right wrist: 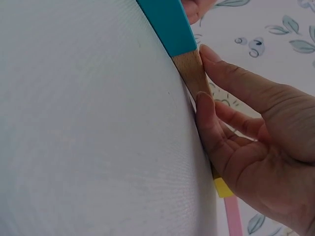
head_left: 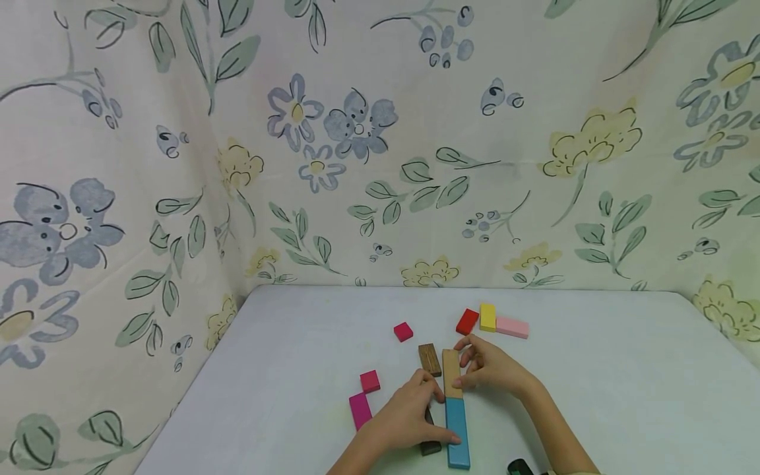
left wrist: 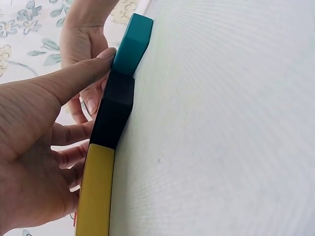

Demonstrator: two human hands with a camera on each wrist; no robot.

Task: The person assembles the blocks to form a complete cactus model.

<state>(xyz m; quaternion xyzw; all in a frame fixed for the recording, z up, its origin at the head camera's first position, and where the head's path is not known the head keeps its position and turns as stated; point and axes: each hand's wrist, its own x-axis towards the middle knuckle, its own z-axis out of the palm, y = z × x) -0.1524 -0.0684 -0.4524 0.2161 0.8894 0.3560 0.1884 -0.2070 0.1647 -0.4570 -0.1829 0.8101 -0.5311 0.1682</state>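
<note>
A light tan wooden block (head_left: 451,373) and a blue block (head_left: 456,435) lie end to end. My right hand (head_left: 495,368) holds the tan block, its thumb on the right side and index finger near the far end. My left hand (head_left: 408,412) rests its thumb on the blue block, its fingers bent loosely beside the join. Beneath that hand, a dark block (head_left: 431,448) is partly hidden. In the left wrist view, the left thumb touches a teal block (left wrist: 134,45) where it meets a black block (left wrist: 115,105); a yellow block (left wrist: 96,189) adjoins them.
A brown wooden block (head_left: 430,360) lies left of the tan one. Farther back are red (head_left: 467,321), yellow (head_left: 487,317) and pink (head_left: 512,327) blocks. Crimson cubes (head_left: 403,331) and a magenta block (head_left: 359,410) sit left. A black object (head_left: 520,467) is at the front edge.
</note>
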